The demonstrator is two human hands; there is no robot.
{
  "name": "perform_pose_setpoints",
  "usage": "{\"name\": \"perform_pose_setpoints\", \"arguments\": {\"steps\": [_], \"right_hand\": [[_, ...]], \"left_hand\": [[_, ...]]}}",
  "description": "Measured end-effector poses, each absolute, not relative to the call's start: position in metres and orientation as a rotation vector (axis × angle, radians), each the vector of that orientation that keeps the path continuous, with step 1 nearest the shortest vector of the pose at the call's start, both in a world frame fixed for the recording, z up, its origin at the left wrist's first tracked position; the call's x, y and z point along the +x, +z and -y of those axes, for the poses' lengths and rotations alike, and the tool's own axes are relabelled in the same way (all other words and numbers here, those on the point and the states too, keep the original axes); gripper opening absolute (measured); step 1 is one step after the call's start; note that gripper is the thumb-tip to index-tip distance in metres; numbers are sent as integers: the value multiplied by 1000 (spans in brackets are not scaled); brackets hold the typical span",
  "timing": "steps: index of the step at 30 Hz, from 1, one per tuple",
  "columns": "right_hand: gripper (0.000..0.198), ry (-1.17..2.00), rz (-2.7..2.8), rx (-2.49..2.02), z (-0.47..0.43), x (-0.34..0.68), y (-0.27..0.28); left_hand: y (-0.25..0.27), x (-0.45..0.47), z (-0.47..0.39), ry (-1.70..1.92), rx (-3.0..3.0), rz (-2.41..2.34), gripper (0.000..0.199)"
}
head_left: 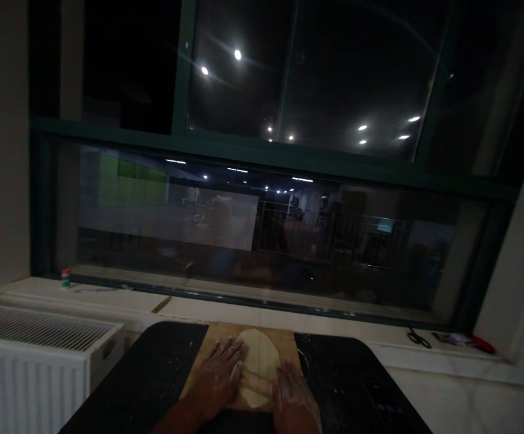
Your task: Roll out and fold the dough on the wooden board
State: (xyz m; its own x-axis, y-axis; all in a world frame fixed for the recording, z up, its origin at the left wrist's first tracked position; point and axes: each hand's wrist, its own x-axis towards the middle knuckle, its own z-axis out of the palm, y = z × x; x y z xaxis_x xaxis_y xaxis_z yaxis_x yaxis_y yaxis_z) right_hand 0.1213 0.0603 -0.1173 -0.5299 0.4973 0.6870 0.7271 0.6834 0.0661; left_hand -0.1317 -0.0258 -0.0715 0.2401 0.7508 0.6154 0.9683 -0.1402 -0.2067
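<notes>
A flat, oval sheet of pale dough [258, 352] lies on a wooden board [219, 331]. My left hand [219, 371] rests at the dough's left edge, palm down, its fingers stretched out and whitened with flour. On the other side, my right hand [291, 389] lies flat by the dough's lower right edge, also floury, with fingers pointing forward. A faint light band crosses the dough between the two hands; I cannot tell whether it is a thin rolling pin or a crease. The palms hide part of the board.
Beneath the board is a black table [153, 361] with pale specks. A white radiator [31, 374] stands at left. Along the windowsill [226, 310] are a small green and red container [65, 278], black-handled scissors [419, 339] and a red item [483, 345]. A dark window [244, 241] rises behind.
</notes>
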Motion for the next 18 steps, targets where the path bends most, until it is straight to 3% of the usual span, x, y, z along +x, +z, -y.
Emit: {"name": "perform_pose_setpoints", "arguments": {"steps": [8, 18], "right_hand": [[34, -511, 2066, -890, -48, 120, -149], [49, -163, 2507, -1242, -98, 96, -60]], "left_hand": [[-58, -135, 51, -547, -2115, 1613, 49], [-41, -111, -2, -367, -1992, 2039, 50]]}}
